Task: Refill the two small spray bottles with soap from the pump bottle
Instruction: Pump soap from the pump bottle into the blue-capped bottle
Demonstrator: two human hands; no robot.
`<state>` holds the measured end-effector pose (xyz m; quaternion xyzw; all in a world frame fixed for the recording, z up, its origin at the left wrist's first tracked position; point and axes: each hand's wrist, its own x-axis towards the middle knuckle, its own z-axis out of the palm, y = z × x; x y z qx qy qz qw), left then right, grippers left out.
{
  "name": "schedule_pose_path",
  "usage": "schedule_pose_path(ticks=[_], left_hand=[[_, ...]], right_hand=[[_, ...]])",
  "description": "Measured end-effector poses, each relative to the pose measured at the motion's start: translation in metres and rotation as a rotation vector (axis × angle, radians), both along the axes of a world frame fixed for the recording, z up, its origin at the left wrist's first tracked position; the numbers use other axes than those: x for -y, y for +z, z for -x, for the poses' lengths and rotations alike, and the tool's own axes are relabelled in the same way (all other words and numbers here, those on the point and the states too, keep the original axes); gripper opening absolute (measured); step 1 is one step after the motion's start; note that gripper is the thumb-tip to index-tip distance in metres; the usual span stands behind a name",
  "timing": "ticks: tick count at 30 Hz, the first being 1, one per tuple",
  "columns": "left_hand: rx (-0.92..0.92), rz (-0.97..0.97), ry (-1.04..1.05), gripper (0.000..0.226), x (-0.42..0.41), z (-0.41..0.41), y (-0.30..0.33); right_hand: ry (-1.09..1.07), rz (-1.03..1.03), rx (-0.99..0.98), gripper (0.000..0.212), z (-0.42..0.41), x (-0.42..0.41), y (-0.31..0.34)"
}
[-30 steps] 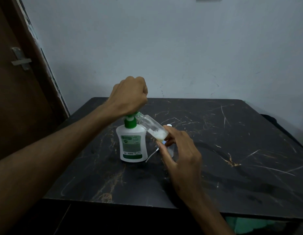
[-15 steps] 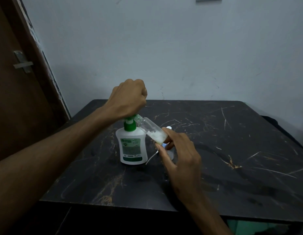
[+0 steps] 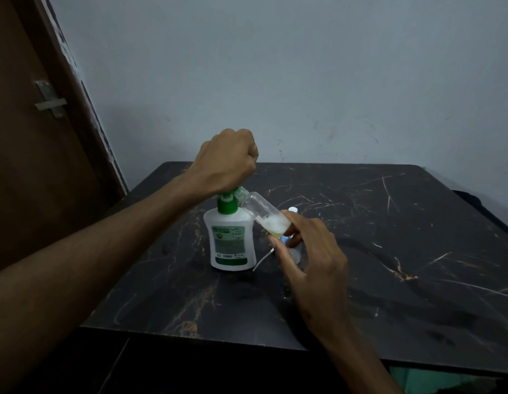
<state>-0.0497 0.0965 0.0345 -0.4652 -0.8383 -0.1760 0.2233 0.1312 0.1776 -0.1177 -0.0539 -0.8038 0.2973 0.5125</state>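
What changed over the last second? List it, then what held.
Little changed. The left hand stays fisted on the pump, with no clear stroke visible. The soap in the tilted spray bottle looks about the same. The right hand keeps pinching that bottle's base, its mouth at the nozzle. The pump bottle, the second spray bottle behind and the table held still.
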Motion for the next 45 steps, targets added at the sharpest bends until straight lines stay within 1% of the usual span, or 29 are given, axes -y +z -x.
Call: schedule_pose_path(ticks=[5,12,17,22,27,32,36,45], left_hand=[[-0.001,-0.025,-0.012,0.012,0.0011,0.0041,0.0049],[0.022,-0.021,-0.030,0.009,0.0026,0.0025,0.0030],[0.020,-0.015,-0.050,0.010,0.0015,0.0018,0.0009],[0.028,-0.046,-0.060,0.012,0.0022,0.0045,0.0058],[0.084,-0.047,-0.095,0.011,0.0021,0.0056,-0.0019],[0.071,-0.061,-0.097,0.007,0.0015,0.0075,0.0048],[0.091,-0.032,-0.101,0.007,0.0026,0.0052,0.0011],[0.050,0.005,-0.074,0.007,0.0024,0.0030,0.0030]], right_hand=[[-0.010,-0.025,-0.016,0.040,0.0016,-0.0011,-0.0015],[-0.011,-0.028,-0.018,0.042,0.0005,0.0002,-0.0006],[-0.012,-0.033,-0.006,0.039,0.0009,-0.0010,-0.0013],[-0.019,-0.029,0.000,0.042,0.0000,-0.0007,-0.0012],[-0.018,-0.028,-0.017,0.041,-0.0006,-0.0013,-0.0012],[-0.022,-0.043,0.003,0.042,-0.0006,-0.0002,-0.0010],[-0.009,-0.044,0.006,0.042,0.0001,-0.0014,-0.0013],[-0.013,-0.049,0.001,0.042,-0.0001,-0.0024,-0.0020]])
